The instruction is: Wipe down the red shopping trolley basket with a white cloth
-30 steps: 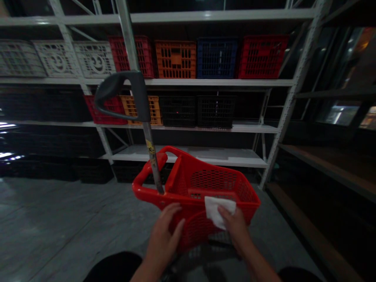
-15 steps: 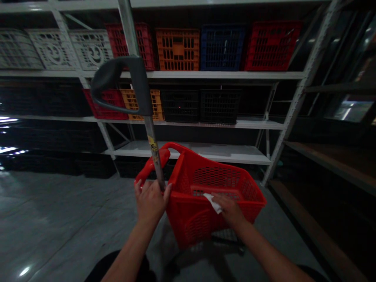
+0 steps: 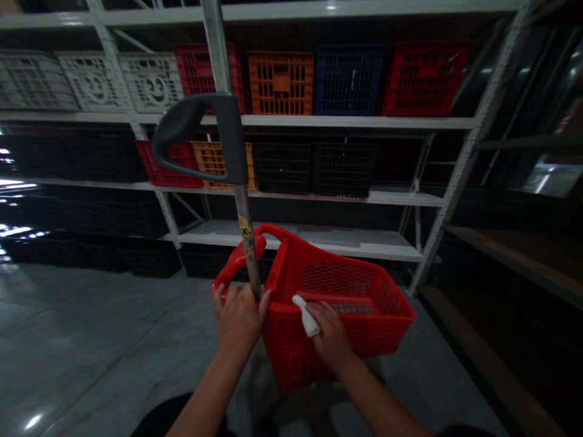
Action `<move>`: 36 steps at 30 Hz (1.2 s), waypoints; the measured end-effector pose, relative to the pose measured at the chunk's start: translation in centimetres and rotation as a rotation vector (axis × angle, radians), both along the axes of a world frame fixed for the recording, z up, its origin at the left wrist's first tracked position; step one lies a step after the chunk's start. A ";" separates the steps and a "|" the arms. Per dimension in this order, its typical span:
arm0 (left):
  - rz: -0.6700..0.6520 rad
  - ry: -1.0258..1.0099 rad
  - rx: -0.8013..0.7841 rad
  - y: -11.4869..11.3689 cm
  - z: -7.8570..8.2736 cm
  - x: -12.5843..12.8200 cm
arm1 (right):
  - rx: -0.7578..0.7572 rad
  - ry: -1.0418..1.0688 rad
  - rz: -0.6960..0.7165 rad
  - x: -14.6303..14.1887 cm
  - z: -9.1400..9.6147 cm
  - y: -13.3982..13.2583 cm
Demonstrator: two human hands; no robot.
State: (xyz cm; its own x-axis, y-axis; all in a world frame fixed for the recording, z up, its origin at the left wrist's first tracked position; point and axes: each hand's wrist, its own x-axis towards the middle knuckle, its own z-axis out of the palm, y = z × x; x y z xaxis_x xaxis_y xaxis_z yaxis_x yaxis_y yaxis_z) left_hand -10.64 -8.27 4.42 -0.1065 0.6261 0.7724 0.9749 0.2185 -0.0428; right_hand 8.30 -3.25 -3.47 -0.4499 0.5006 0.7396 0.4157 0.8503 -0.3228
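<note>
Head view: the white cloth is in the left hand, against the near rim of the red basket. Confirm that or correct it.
The hand is wrong. The head view shows the white cloth in the right hand, not the left hand, against the near rim of the red basket.

Metal shelving, plastic crates (red, orange, blue)

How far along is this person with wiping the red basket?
Done: hard to tell; the red plastic basket shows no clear wiped patch. In hand: the right hand presses a white cloth to the front rim, while the left hand grasps the metal pole. Left: probably the far mesh wall and grey handle, which the cloth isn't touching.
</note>
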 end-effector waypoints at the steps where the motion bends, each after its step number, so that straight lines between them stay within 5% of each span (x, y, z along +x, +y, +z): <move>1: -0.001 -0.007 0.003 0.0 0.0 0.0 | -0.005 0.011 -0.012 0.8 0.1 0.1; 9: -0.017 -0.033 -0.024 -0.2 0.4 0.1 | 0.032 0.313 -0.338 4.1 3.7 2.1; 16: -0.012 -0.023 -0.027 -0.2 0.2 0.0 | -0.281 0.070 0.043 1.1 1.8 -0.3; 21: -0.026 -0.024 -0.035 -0.2 0.1 0.0 | -0.473 0.200 -0.032 0.5 2.2 -0.2; 24: -0.022 -0.028 -0.024 -0.1 0.1 0.1 | -0.432 0.179 -0.125 -0.1 2.5 0.1; 30: 0.000 -0.017 -0.006 0.1 0.1 0.0 | -0.349 0.042 -0.085 -1.1 3.7 0.8; 36: 0.019 -0.001 0.009 0.1 0.1 -0.5 | -0.241 -0.058 -0.136 -4.8 4.8 0.7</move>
State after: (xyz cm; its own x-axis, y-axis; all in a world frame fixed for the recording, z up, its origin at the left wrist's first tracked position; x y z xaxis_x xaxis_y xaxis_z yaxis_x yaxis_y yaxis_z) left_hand -11.16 -8.12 4.50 -0.1197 0.6168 0.7779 0.9705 0.2377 -0.0392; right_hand 3.50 -2.57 1.38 -0.4048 0.7174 0.5670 0.5446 0.6873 -0.4808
